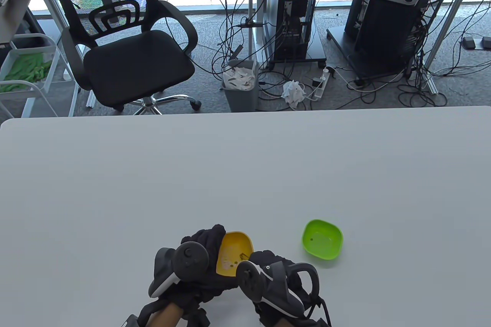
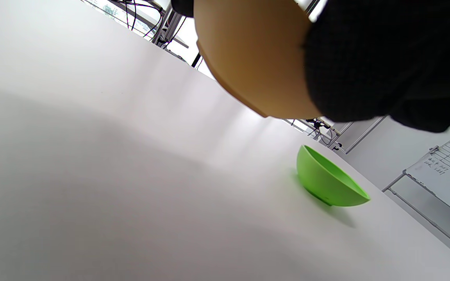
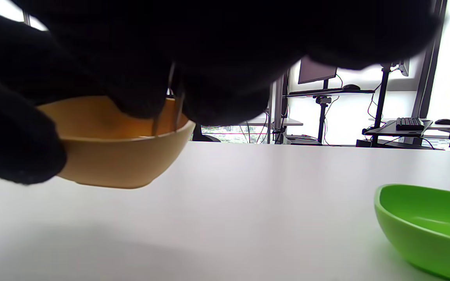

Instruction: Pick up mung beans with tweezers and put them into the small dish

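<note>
My left hand (image 1: 205, 244) holds a yellow dish (image 1: 234, 252) lifted and tilted off the table; its underside fills the top of the left wrist view (image 2: 248, 58). Small beans (image 1: 230, 263) lie inside it. My right hand (image 1: 264, 262) pinches thin metal tweezers (image 3: 166, 105), whose tips dip into the yellow dish (image 3: 123, 156). A green dish (image 1: 322, 240) sits on the table to the right, with a dark speck in it; it also shows in the left wrist view (image 2: 328, 181) and the right wrist view (image 3: 428, 226).
The white table (image 1: 245, 173) stretches far ahead to its back edge. Beyond it stand an office chair (image 1: 130, 47), a bin (image 1: 239, 83) and computer towers with cables on the floor.
</note>
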`<state>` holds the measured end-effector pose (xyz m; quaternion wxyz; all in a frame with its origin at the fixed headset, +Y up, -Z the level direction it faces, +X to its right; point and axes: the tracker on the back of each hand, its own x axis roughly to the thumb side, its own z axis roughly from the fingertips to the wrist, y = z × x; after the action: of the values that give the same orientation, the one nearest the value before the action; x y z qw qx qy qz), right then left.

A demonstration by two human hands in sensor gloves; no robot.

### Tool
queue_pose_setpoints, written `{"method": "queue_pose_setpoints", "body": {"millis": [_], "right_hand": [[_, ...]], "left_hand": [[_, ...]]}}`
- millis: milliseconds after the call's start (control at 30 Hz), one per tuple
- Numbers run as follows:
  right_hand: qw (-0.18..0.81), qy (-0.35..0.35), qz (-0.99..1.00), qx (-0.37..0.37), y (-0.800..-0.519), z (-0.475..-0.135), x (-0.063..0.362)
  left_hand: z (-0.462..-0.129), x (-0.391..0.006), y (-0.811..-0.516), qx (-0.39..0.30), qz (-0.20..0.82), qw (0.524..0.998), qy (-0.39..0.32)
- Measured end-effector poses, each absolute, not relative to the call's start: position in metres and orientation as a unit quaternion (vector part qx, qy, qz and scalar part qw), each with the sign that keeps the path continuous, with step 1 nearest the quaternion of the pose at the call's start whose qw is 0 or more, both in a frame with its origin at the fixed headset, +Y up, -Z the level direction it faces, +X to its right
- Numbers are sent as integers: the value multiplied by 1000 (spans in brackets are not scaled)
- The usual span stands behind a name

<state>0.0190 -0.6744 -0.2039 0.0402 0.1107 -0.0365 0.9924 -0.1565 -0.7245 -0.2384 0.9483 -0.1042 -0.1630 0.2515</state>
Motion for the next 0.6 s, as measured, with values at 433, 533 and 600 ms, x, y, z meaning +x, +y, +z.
{"method": "queue_pose_setpoints", "body": {"millis": [433,533,600], "right_hand": [[39,-29,993,110,-675,-204,19],[36,-27,993,110,-674,-204,19],[36,-26,993,111,-674,-204,19]], "left_hand": [[-238,-155,-725,-108,249,949,-163],[-238,-155,-724,-108,248,949,-163],[-238,-155,-724,-107,248,949,-163]]}}
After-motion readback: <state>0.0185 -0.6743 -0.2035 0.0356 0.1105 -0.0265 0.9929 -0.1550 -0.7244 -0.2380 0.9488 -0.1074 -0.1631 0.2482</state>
